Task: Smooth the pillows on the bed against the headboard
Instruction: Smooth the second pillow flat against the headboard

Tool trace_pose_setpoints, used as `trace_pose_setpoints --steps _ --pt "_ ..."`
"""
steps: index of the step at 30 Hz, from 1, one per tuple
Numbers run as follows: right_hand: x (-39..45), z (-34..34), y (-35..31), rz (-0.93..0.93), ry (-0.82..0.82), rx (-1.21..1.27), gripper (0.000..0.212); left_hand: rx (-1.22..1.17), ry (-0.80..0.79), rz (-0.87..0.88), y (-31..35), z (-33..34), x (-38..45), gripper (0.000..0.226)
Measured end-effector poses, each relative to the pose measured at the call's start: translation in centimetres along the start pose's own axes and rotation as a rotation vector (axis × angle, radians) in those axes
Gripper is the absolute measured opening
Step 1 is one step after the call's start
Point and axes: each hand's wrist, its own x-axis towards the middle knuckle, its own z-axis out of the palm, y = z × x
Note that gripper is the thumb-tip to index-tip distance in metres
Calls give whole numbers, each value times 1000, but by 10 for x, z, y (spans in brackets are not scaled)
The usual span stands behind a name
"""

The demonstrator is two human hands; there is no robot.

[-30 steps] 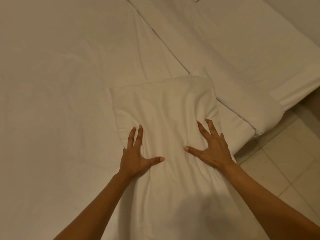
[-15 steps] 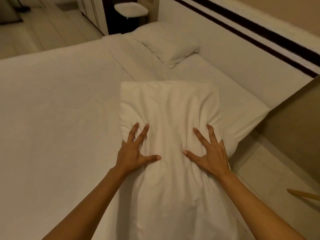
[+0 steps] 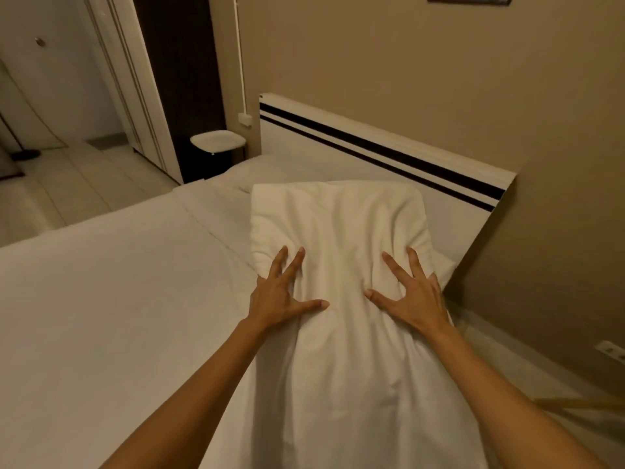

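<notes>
A long white pillow (image 3: 338,225) lies lengthwise in front of me on the bed (image 3: 118,282), its far end raised near the white headboard (image 3: 372,143) with two dark stripes. My left hand (image 3: 280,296) grips its left side with spread fingers, thumb pointing inward. My right hand (image 3: 412,299) grips the right side the same way, and the fabric bunches into creases between them. Behind the held pillow a strip of a second pillow (image 3: 270,167) shows at the headboard; the rest is hidden.
A small dark stand with a white top (image 3: 218,142) sits beside the bed's far corner, in front of a dark doorway. Tiled floor (image 3: 84,177) lies to the left. On the right are a beige wall, a wall socket (image 3: 610,350) and a wooden stick (image 3: 575,402).
My view has tilted up from the mattress to the headboard and wall. The pillow's far end has risen toward the headboard and now covers most of the second pillow. Both hands keep their hold.
</notes>
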Motion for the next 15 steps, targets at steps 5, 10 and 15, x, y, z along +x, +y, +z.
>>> trace_pose_setpoints --steps 5,10,15 --pt "25 -23 47 17 35 -32 98 27 2 32 43 24 34 119" --pt "64 -40 107 36 42 -24 97 33 18 31 83 62 84 123" --pt "117 -54 161 12 29 -34 98 46 16 -5 124 97 133 120"
